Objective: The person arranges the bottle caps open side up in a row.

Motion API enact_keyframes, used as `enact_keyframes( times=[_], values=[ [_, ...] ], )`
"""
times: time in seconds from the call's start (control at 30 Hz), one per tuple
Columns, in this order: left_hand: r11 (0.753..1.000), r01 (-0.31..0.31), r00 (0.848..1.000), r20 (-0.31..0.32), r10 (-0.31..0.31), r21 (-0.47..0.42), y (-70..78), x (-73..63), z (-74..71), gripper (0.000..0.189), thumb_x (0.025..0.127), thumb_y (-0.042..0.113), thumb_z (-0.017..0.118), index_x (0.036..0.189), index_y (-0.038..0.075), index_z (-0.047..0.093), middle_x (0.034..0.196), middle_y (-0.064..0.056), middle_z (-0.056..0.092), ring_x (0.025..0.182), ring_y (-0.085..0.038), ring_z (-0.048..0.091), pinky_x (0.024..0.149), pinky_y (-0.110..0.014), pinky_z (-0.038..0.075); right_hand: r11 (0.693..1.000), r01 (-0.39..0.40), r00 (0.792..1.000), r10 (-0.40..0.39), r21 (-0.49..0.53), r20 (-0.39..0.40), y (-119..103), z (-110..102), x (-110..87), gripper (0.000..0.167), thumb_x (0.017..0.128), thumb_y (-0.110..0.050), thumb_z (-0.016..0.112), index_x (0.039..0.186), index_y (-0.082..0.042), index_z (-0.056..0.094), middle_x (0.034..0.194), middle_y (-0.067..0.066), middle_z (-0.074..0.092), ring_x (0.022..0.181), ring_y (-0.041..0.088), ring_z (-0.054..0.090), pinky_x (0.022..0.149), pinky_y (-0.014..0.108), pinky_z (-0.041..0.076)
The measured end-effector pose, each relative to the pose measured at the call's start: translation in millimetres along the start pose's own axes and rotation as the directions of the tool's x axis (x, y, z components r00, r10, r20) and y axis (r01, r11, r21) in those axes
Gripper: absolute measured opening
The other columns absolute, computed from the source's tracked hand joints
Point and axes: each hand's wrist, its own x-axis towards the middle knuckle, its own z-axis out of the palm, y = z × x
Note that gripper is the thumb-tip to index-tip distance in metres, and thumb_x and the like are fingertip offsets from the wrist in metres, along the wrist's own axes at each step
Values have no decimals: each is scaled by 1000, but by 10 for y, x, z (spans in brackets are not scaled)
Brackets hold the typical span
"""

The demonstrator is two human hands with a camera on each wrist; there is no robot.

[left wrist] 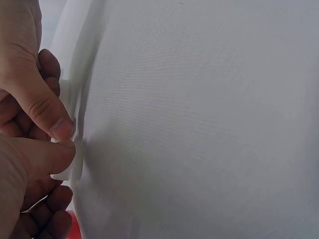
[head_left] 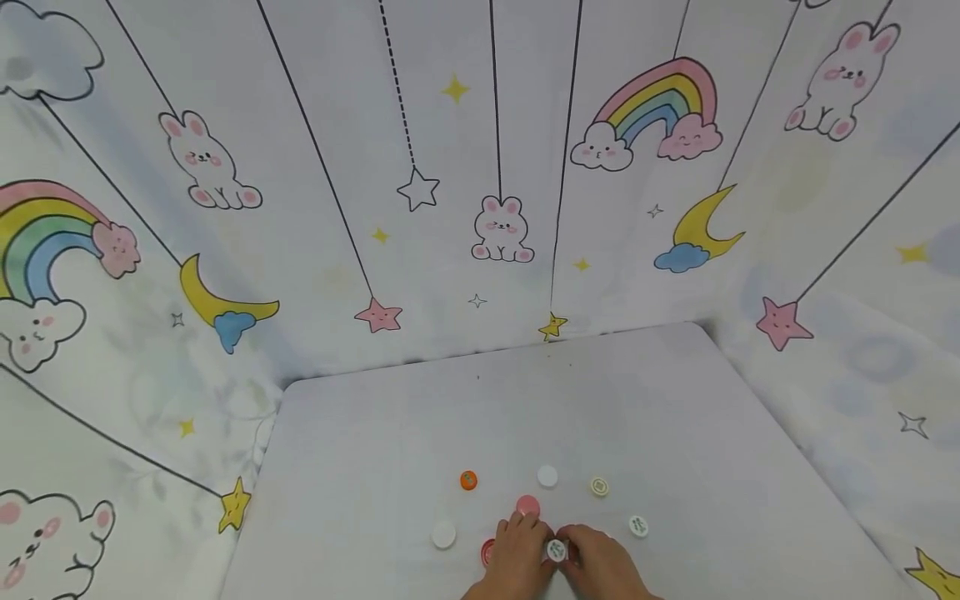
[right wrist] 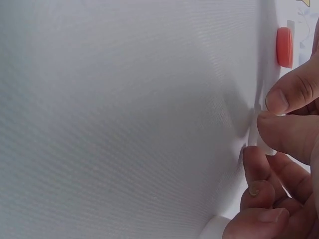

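Note:
Both hands meet over the near part of the table at a white bottle cap with dark green print (head_left: 557,550). My left hand (head_left: 517,552) pinches its left side and my right hand (head_left: 603,562) its right side. In the left wrist view the two thumbs come together at the white edge of the cap (left wrist: 64,173), fingers curled behind. The right wrist view shows the same cap (right wrist: 266,145) low against the white surface. A red cap (head_left: 487,552) lies partly hidden beside my left hand, and a pink cap (head_left: 528,506) lies just beyond its fingertips.
Around the hands on the white table (head_left: 360,467) lie a plain white cap (head_left: 444,535), an orange cap (head_left: 468,480), another white cap (head_left: 547,476), a pale yellow cap (head_left: 599,487) and a green-printed white cap (head_left: 638,526). Cartoon-patterned cloth (head_left: 330,208) surrounds the table.

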Motion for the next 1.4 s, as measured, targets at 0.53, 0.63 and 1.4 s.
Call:
enact_keyframes(
  times=[0.53,0.63,1.4],
  values=[
    [997,-19,995,-103,12,-73,10,5,-42,23,84,28,76,102,22,65,92,13,60,83,-2,49,66,-22,32,990,132,970,-140,-52,-197,52,3,-25,32,81,-24,78,110,-21,66,85,-20,56,72,-3,48,66,25,47],
    [998,-25,993,-117,18,-62,27,7,-85,24,84,28,76,105,22,66,94,13,60,84,-3,50,67,-21,33,990,139,960,-143,-36,-241,37,-23,-29,31,81,-23,78,110,-21,67,85,-20,56,69,-5,46,62,22,45],
    [977,-50,983,-181,12,-206,3,-36,-146,26,86,21,73,110,12,73,87,10,62,73,1,46,63,-20,37,957,280,890,-230,72,-394,-1,6,-66,35,80,-8,78,109,-22,68,101,-14,66,62,-8,47,54,17,42]
  ],
)
